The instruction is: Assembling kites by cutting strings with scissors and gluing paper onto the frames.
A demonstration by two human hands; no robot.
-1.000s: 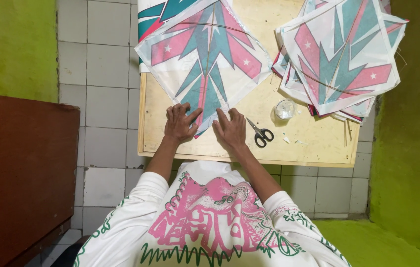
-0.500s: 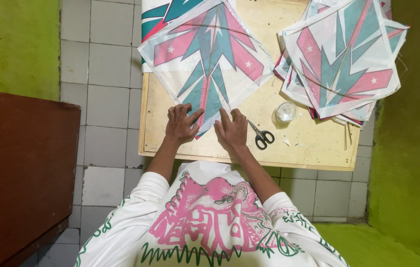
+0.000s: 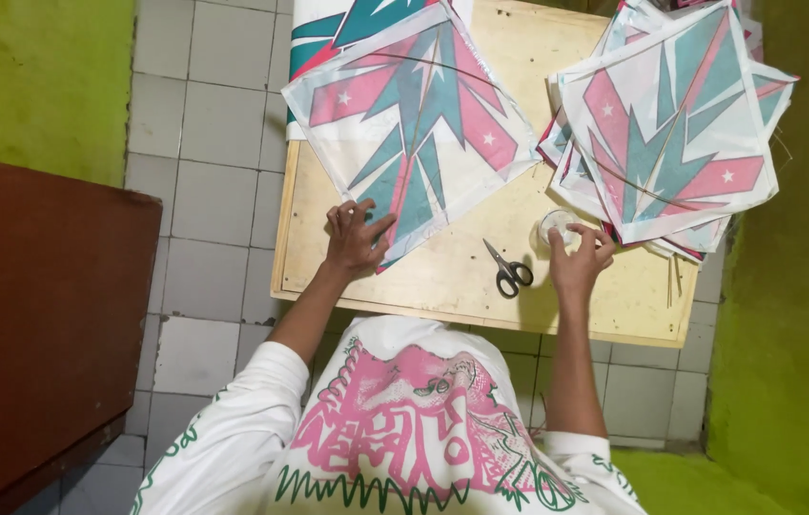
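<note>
One square paper kite [image 3: 414, 124] in teal, pink and white lay on the wooden counter [image 3: 442, 277], its lower corner under the spread left hand [image 3: 355, 238]. One pair of scissors [image 3: 507, 270] lay right of it. The right hand [image 3: 578, 259] pinched one small clear round container [image 3: 557, 225] below one kite stack [image 3: 671, 133].

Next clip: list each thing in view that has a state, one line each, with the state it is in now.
left hand: flat on the kite's lower corner
right hand: fingers at the small clear container
kite: spread flat on the board
kite stack: piled, fanned unevenly
scissors: lying untouched, blades shut
small clear container: upright, open or shut unclear
</note>
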